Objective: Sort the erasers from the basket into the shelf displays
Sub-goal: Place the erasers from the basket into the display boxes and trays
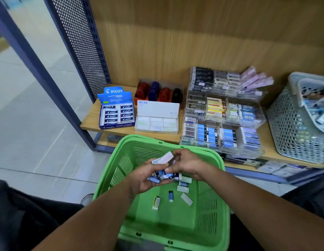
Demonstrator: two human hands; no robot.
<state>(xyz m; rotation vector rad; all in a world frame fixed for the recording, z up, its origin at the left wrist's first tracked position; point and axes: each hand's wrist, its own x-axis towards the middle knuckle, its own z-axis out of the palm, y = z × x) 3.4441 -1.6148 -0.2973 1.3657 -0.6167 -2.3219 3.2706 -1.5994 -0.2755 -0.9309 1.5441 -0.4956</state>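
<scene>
**Both hands full over the green basket**

Your left hand (148, 180) sits at the centre of the frame, palm up, fingers curled round a small pile of erasers (163, 175) in blue and white sleeves. Its grip is closed on that pile. Your right hand (186, 164) is just beside it, touching it at the fingertips, and pinches a long white eraser (163, 159) that sticks out toward the upper left; that grip is closed on the eraser too.

Both hands hang above the green basket (214, 230), which fills the lower middle of the frame. Loose on its floor lie a yellow eraser (156, 202), a blue eraser (171, 196) and a white eraser (186, 198), apart from one another, with a few more half hidden under your hands.

The shelf (88, 124) runs across the middle of the frame. On it, from left to right, stand a Pilot box (116, 109) of erasers, a white box (157, 117) with a red tray (158, 92) of dark rounded items behind it, and a clear tiered display (224, 113) packed with rows of erasers. At the right edge of the frame a grey basket (291, 127) sits on the shelf, with a smaller basket tilted inside it.
</scene>
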